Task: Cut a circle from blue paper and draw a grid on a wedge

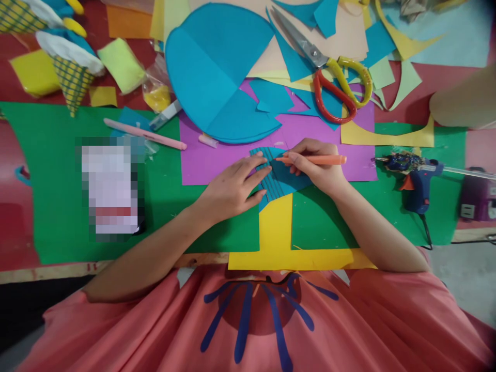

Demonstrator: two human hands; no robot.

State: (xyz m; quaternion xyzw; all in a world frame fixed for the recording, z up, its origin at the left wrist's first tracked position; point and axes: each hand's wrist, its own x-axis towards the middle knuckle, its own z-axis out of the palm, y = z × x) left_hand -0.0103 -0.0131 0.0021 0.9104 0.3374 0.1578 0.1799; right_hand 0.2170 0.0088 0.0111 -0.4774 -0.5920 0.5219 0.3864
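Observation:
My right hand [320,163] grips an orange pen [327,159], its tip touching a blue paper piece [290,175]. Several dark parallel lines run across the left part of that piece. My left hand [234,188] lies flat with fingers apart, pressing the piece's left edge. Beneath it are a purple sheet [205,165] and a yellow T-shaped paper strip [275,227]. Just beyond my hands rests a large blue paper disc [209,67] with a wedge-shaped gap on its right.
Scissors [314,54] with red and yellow handles lie among paper scraps. A glue gun [420,181] is at the right on the green sheet [166,243]. A pink pen [145,133] and a blurred-out object [110,186] lie left. A beige cylindrical object [465,101] stands far right.

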